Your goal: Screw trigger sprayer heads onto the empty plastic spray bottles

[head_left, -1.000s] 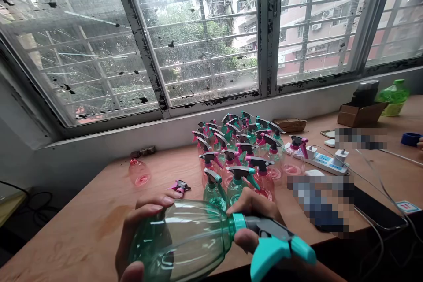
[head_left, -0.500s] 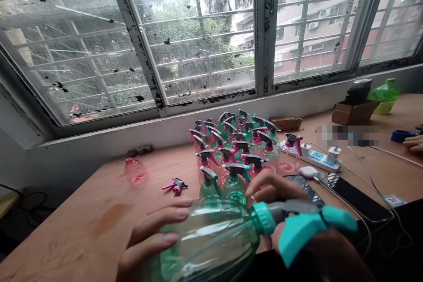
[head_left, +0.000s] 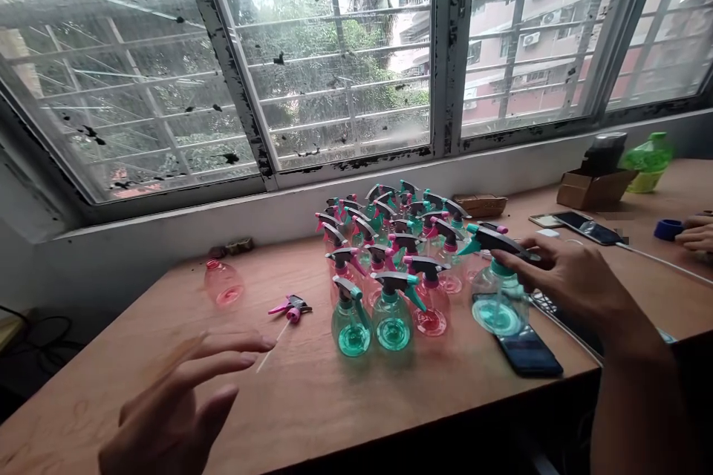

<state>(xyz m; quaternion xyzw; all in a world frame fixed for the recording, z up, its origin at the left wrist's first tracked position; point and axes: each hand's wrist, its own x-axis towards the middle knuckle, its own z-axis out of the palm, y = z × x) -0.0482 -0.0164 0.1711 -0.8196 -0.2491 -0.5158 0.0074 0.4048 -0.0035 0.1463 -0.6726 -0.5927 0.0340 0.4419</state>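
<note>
My right hand (head_left: 568, 274) grips a green spray bottle (head_left: 497, 304) by its sprayer head. That bottle is upright, over or on a dark phone (head_left: 529, 351); whether it touches is unclear. Empty and with fingers stretched out, my left hand (head_left: 183, 386) hovers above the table at the left. Close to its fingertips lies a loose pink and black spray head (head_left: 292, 309) with a thin tube. Farther back a pink bottle without a head (head_left: 223, 284) rests on the table. Several pink and green spray bottles stand grouped in the middle, among them a green one (head_left: 393, 320) in the front row.
A cardboard box (head_left: 589, 189) and a green drink bottle (head_left: 649, 163) stand at the back right. Another phone (head_left: 587, 228) with a white cable lies there. Another person's hand (head_left: 699, 234) shows at the right edge, beside a blue ring (head_left: 668, 229). Windows line the back wall.
The green spray bottle, earlier held sideways in both hands up close, is now upright at the right in my right hand. My left hand has let go and moved left.
</note>
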